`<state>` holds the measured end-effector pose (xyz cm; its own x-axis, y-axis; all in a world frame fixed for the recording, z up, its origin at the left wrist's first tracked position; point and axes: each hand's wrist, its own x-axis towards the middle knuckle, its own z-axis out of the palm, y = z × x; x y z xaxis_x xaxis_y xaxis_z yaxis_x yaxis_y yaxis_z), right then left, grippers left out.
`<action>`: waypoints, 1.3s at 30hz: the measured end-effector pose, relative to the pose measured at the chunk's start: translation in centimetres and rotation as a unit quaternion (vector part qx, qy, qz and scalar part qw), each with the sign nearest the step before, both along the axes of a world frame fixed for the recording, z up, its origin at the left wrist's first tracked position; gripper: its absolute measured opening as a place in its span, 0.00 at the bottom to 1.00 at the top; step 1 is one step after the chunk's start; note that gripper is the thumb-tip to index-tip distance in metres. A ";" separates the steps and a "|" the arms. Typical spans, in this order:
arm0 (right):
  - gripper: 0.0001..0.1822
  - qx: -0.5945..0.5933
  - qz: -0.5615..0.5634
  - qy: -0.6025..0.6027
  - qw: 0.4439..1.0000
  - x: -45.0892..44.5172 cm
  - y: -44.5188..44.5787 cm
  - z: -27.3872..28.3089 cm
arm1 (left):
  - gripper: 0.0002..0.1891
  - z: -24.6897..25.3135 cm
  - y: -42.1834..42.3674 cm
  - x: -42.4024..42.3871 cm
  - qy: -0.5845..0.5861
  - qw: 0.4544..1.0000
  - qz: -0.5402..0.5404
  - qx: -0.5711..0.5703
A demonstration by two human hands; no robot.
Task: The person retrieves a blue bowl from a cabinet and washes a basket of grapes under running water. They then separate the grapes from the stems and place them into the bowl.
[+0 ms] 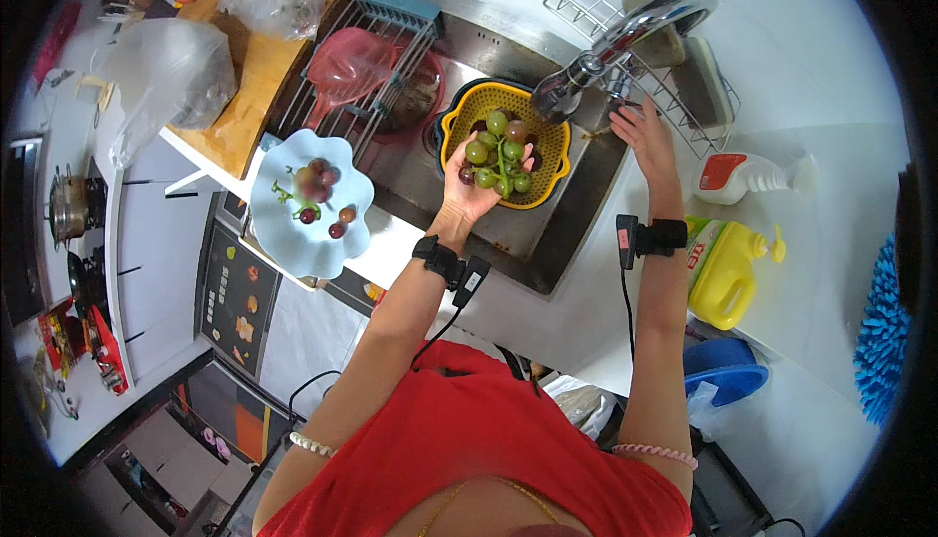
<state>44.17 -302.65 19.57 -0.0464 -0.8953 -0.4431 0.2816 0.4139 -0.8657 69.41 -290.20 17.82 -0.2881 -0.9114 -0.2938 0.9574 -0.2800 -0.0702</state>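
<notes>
My left hand (473, 189) holds a bunch of green grapes (502, 159) on its palm, over a yellow plastic colander (560, 163). More grapes, dark ones, show in the colander behind the bunch. The colander rests in a dark basin in the steel sink (535, 233). My right hand (645, 137) is at the base of the chrome faucet (634, 24), its fingertips by the handle; whether they touch it is hard to tell. On the left, a pale blue scalloped plate (293, 244) bears some reddish grapes and bits of stem.
A pink strainer (352, 64) lies on the metal rack left of the sink, beside a wooden board (253, 75) with plastic bags. At the right stand a wire caddy (678, 115), a white spray bottle (733, 179) and a yellow pump bottle (725, 284).
</notes>
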 end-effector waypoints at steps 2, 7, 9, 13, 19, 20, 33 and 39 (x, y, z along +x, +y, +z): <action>0.31 0.020 0.002 -0.024 1.000 -0.3 -1.3 0.0 | 0.26 -0.6 -0.5 -0.7 -0.004 1.000 -0.004 0.004; 0.25 0.082 -0.087 -0.187 0.975 -1.5 -3.3 -1.6 | 0.25 -2.0 -2.3 -1.6 -0.034 0.998 -0.037 -0.036; 0.24 0.046 -0.087 -0.270 0.958 -1.9 -3.4 -2.5 | 0.26 -2.4 -3.0 -2.0 -0.032 0.998 -0.039 -0.048; 0.23 0.053 -0.079 -0.333 0.938 -2.2 -3.4 -1.8 | 0.23 -2.4 -4.3 -3.2 -0.064 0.997 -0.036 -0.022; 0.23 0.125 -0.174 -0.412 0.886 0.3 -3.0 0.7 | 0.23 -3.1 -4.8 -3.0 -0.082 0.995 -0.050 0.024; 0.22 0.111 -0.182 -0.418 0.883 0.2 -3.0 0.0 | 0.23 -3.1 -4.9 -3.1 -0.077 0.995 -0.055 0.027; 0.23 -0.112 0.053 0.055 0.991 -0.1 -0.1 -5.3 | 0.24 -2.5 -4.4 -2.6 -0.065 0.997 -0.030 -0.004; 0.17 0.008 0.135 -0.037 0.990 9.5 6.1 -1.9 | 0.21 -1.7 -3.8 -2.1 -0.082 0.996 -0.005 0.030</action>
<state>53.66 -296.53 17.65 0.2273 -0.8633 -0.4506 0.2202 0.4963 -0.8398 67.35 -294.03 16.08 -0.2416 -0.8876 -0.3922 0.9544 -0.2904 0.0692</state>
